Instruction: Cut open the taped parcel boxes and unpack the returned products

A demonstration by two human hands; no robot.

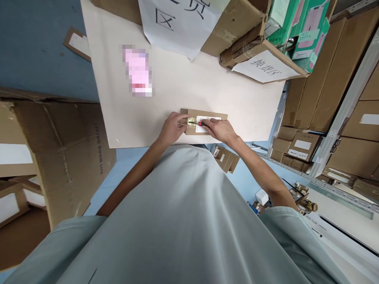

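A small cardboard box (222, 117) with a white label and shiny clear tape lies near the front edge of the pale table (183, 83). My left hand (172, 128) grips the box's left end, its fingers around the taped part. In my right hand (220, 129) is a utility knife (201, 123) with a red and black handle. Its thin metal blade points left, at the tape. My right fingers close over the handle and cover part of the label.
A blurred pink item (137, 71) lies at the table's left. Along the back stand cardboard boxes with paper signs (266, 67), one holding green packages (308, 37). A large carton (68, 150) is at left; shelves of cartons (316, 86) are at right.
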